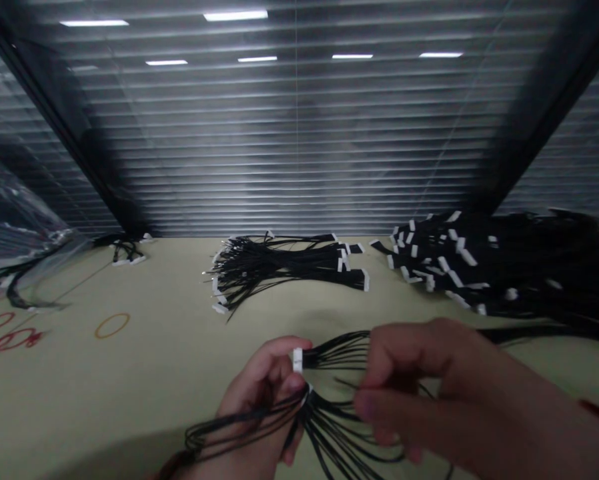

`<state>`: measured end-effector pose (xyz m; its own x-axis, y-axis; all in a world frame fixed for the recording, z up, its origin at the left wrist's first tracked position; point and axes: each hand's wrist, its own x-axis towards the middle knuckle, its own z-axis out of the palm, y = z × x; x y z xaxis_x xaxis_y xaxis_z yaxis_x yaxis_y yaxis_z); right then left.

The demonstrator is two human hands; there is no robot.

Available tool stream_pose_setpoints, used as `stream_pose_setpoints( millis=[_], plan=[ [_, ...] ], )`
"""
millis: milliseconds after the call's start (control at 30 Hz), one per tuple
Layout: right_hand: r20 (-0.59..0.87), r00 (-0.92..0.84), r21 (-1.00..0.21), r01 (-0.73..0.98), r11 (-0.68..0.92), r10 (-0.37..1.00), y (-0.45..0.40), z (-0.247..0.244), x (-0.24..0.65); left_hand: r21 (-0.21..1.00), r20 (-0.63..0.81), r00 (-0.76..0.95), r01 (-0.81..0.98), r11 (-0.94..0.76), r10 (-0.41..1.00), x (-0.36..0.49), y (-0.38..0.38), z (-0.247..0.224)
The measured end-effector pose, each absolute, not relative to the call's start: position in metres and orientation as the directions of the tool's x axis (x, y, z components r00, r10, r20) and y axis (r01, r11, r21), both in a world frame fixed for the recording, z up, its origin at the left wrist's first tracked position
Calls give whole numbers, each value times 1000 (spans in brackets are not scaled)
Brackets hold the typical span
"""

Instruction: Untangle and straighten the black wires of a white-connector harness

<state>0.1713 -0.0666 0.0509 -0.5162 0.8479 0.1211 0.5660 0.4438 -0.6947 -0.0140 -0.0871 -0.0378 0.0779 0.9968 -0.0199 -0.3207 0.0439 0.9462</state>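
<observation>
My left hand (259, 393) is closed around a small white connector (298, 361), held upright between thumb and fingers. Black wires (337, 348) fan out of that connector to the right and pass behind my right hand. Just below it, the same hand also holds a second bunch of black wires (324, 427), gathered at a pale end near the thumb and spreading down; some loop to the left over the wrist. My right hand (429, 387) pinches a single black wire (347, 383), whose loose end points left toward the connector.
Behind my hands lies a bundle of black cables (289, 260) with white connectors. A larger heap of similar cables (529, 267) fills the back right. At left are a yellow rubber band (112, 325), red bands (9, 341), a few cables (127, 252) and clear plastic (34, 193). Blinds stand behind the table.
</observation>
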Motion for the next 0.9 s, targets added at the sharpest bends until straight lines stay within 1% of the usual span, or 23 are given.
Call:
stream_pose_setpoints(
  millis=[67, 100, 167, 300, 367, 500, 567, 667, 733, 800, 900],
  plan=[
    [27, -531, -721, 577, 385, 847, -70, 42, 158, 936, 12, 116, -350, 30, 993, -13, -91, -36],
    [8, -523, -711, 597, 372, 852, -71, 39, 156, 934, 18, 123, -357, 27, 992, -12, -93, -35],
    [3, -514, -680, 628, 378, 858, -71, 36, 155, 935, 15, 106, -354, 24, 994, -11, -97, -32],
    [-15, -523, -671, 637, 379, 852, -70, 35, 158, 935, 20, 108, -354, 19, 994, -10, -101, -31],
    [-17, -528, -668, 638, 383, 849, -69, 36, 157, 930, 38, 145, -368, 18, 989, -12, -99, -34],
    [-31, -525, -696, 622, 359, 851, -68, 41, 155, 920, 126, 247, -390, -20, 961, -16, -94, -41],
    [-45, -524, -718, 609, 337, 851, -68, 43, 155, 926, 133, 227, -374, -40, 965, -16, -94, -41],
    [-88, -521, -732, 612, 300, 849, -70, 42, 156, 947, 97, 147, -319, -45, 984, -14, -99, -38],
    [-85, -528, -715, 623, 318, 845, -70, 39, 156, 956, 79, 141, -293, -35, 987, -12, -102, -34],
    [-51, -539, -693, 625, 359, 841, -70, 34, 156, 959, 66, 151, -281, -21, 986, -12, -104, -30],
    [50, -532, -674, 607, 422, 845, -70, 28, 155, 960, 24, 111, -280, 9, 994, -11, -105, -25]
  ],
)
